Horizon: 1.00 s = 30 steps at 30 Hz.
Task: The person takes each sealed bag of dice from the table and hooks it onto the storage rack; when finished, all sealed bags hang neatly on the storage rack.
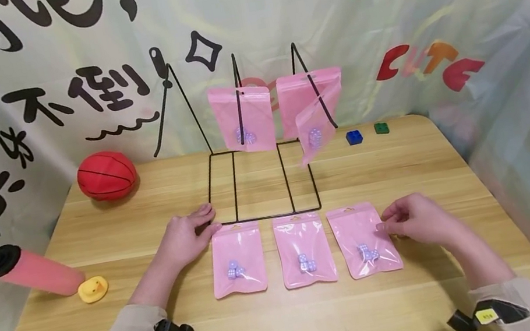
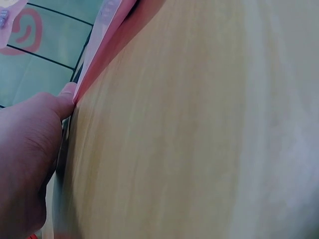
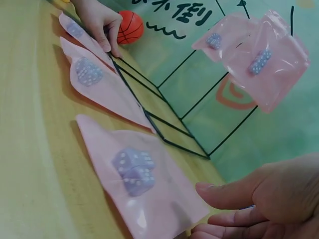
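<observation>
Three pink zip bags with purple dice lie in a row on the table: a left bag (image 1: 234,248), a middle bag (image 1: 302,236) and a right bag (image 1: 355,226). Behind them stands a black wire rack (image 1: 266,217). My left hand (image 1: 184,239) touches the rack's front left corner, its thumb beside the left bag's top edge. At the right bag's right edge is my right hand (image 1: 415,220); in the right wrist view its thumb and fingers stand apart around that edge. More pink bags hang from the rack's middle hook (image 1: 239,111) and right hook (image 1: 318,94).
The rack's left hook (image 1: 158,122) carries no bag. A red ball (image 1: 107,176), a pink bottle (image 1: 45,275) and a yellow duck (image 1: 93,289) are at the left. Blue (image 1: 354,137) and green (image 1: 381,128) toy bricks lie back right. A printed cloth hangs behind the table.
</observation>
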Motion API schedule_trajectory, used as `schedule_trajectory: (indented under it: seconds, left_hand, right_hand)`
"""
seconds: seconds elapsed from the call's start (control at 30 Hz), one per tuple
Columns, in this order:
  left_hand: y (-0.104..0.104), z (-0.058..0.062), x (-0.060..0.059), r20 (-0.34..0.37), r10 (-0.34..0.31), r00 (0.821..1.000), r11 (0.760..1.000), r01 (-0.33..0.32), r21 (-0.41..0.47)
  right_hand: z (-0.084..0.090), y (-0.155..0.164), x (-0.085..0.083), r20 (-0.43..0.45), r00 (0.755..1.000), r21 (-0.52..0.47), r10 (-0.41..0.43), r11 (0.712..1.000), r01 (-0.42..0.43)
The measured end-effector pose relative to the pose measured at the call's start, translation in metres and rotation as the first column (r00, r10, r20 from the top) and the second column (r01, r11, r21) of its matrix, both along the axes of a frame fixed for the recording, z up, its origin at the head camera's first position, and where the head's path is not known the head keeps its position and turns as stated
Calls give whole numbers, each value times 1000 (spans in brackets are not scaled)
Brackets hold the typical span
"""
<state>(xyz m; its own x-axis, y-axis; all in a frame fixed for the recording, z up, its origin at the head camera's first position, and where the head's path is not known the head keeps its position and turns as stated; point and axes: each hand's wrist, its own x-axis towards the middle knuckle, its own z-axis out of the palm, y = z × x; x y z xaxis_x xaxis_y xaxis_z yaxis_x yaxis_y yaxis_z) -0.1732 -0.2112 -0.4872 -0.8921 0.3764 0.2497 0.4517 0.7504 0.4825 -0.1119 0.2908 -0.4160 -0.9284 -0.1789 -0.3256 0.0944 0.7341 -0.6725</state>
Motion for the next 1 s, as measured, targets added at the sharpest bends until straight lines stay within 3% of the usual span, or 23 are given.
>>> schedule_trajectory:
  seconds: [0.27, 0.6, 0.8, 1.0]
  left_hand:
    - [1, 2, 0, 2, 3, 1000, 1000, -3, 0]
    - [2, 1, 0, -10, 1, 1000, 1000, 0, 10]
    - [2, 2, 0, 4, 3, 1000, 1000, -3, 6]
    - [1, 2, 0, 35, 18, 999, 1000, -17, -9]
  right_hand:
    - [-12, -2, 2, 46, 995, -54, -86, 995, 89]
    - [-10, 0, 7, 45, 997, -149, -69, 986, 75]
    - [4, 0, 10, -78, 995, -168, -64, 985, 50]
    - [19, -6, 13, -243, 966, -196, -88, 980, 40]
